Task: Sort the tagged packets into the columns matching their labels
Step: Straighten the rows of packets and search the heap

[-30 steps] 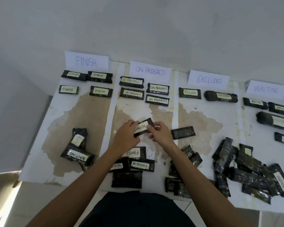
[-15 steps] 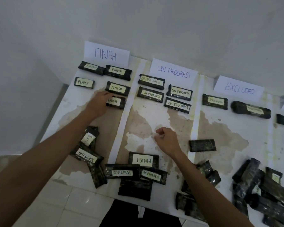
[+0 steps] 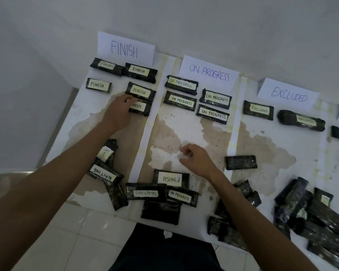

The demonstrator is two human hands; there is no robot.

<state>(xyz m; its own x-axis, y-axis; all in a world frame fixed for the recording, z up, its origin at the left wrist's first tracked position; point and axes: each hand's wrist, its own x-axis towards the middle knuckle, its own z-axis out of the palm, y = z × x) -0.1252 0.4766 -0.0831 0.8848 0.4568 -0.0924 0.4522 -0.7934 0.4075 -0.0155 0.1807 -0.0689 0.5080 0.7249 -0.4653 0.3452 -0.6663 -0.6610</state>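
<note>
left hand (image 3: 118,112) | still on packet (image 3: 143,108), moved from mid-table to far left (grip unclear) | right hand (image 3: 196,160) stays loose, empty

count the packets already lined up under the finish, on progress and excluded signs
FINISH packets: 5, including the one the left hand touches
ON PROGRESS packets: 4
EXCLUDED packets: 2
Total: 11
</note>
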